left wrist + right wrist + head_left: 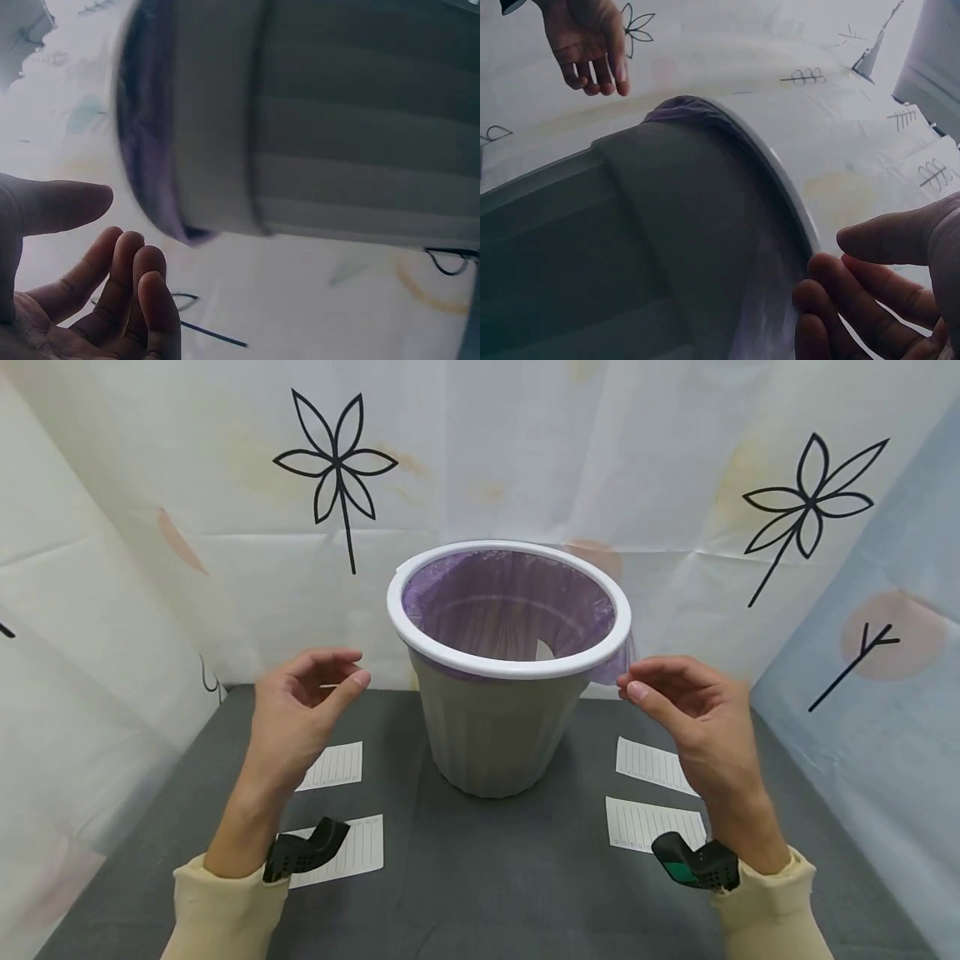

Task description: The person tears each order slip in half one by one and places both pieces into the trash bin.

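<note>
A grey trash bin (pixel 491 735) stands upright at the back middle of the table, with a white ring (pixel 510 670) round its mouth. A purple trash bag (pixel 487 610) lines the inside, and some of it hangs out under the ring at the right. Left of the bin, my left hand (pixel 303 702) hovers apart from it, fingers loosely bent and holding nothing. My right hand (pixel 690 710) is at the right side, fingertips (pixel 821 266) close by the ring and the hanging bag; whether they touch is unclear. Its thumb and fingers pinch nothing that I can see.
Lined white paper cards lie on the dark grey table (pixel 480 893), two left (pixel 352 852) and two right (pixel 648 822) of the bin. A pale curtain (pixel 487 460) with plant drawings stands close behind the bin. Inside the bin shows a small white patch (pixel 543 651).
</note>
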Action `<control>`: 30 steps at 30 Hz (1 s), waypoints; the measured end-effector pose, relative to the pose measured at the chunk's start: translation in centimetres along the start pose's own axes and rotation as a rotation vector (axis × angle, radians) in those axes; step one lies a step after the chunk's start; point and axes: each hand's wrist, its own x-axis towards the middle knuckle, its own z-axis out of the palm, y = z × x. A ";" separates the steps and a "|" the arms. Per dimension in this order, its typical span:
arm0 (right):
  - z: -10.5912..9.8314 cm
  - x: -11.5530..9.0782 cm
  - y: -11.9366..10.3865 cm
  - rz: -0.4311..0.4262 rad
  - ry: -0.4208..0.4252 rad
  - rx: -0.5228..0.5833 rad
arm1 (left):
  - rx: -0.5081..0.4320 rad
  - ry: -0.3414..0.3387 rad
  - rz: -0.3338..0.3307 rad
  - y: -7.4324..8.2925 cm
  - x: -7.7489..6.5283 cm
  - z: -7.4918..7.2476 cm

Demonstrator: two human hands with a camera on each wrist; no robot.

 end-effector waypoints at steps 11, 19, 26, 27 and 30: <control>-1.4 -3.9 3.6 0.181 0.014 -0.059 | 0.046 -0.085 -0.051 -4.8 -2.4 0.9; -1.1 -4.5 4.9 0.236 -0.076 -0.133 | 0.007 -0.221 -0.051 -6.7 -2.9 1.6; -0.5 -4.9 6.1 0.286 -0.161 -0.178 | -0.033 -0.279 -0.068 -7.4 -3.1 1.8; -0.4 -4.9 6.3 0.297 -0.171 -0.186 | -0.033 -0.289 -0.067 -7.5 -3.1 1.8; 0.0 -5.1 6.7 0.318 -0.191 -0.206 | -0.022 -0.323 -0.074 -7.7 -3.2 1.8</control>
